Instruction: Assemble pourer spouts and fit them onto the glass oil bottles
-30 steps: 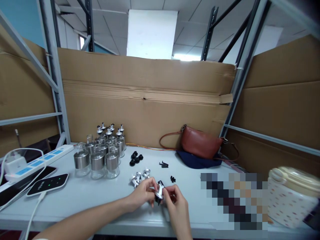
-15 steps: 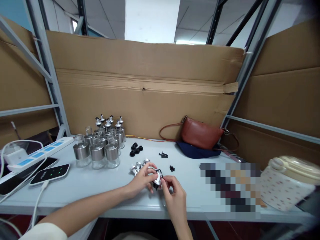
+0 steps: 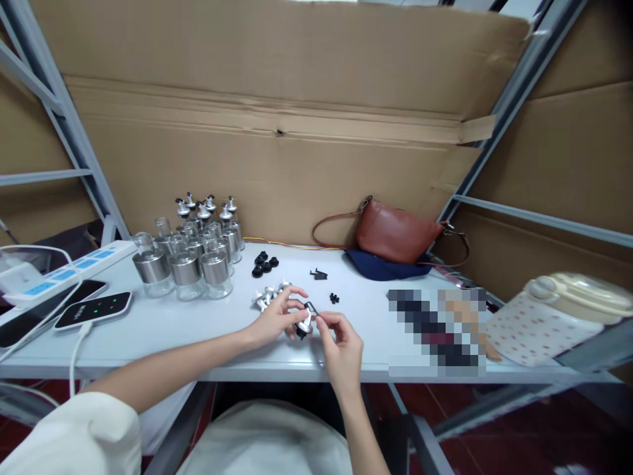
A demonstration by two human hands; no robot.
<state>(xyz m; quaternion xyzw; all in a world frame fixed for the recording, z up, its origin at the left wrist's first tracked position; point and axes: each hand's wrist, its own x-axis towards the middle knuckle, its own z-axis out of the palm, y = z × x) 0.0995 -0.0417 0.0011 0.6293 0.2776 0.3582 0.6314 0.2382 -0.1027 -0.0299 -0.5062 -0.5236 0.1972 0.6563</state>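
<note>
Near the front of the table, my left hand (image 3: 273, 322) grips a silver bottle pourer (image 3: 303, 327) with a black stopper end pointing down. My right hand (image 3: 342, 344) pinches one end of a bent black lever (image 3: 312, 308) at the pourer's top. I cannot tell whether the lever is fixed to the spout. Just behind my left hand lie more silver pourer tops (image 3: 267, 294), partly hidden by its fingers. Farther back are several black stoppers (image 3: 264, 264), a few black levers (image 3: 319, 274) and small black caps (image 3: 335, 298).
Glass bottles with steel bands (image 3: 186, 269) stand at left, the rear ones fitted with pourers. A power strip (image 3: 74, 270) and a white-edged charging device (image 3: 93, 310) lie farther left. A brown bag (image 3: 398, 231) rests on a blue cap (image 3: 383, 265); a dotted container (image 3: 534, 330) stands right.
The view has tilted down. The pourer has turned slightly in my left hand, and the black lever now shows more clearly between both hands, with my right fingertips at its end.
</note>
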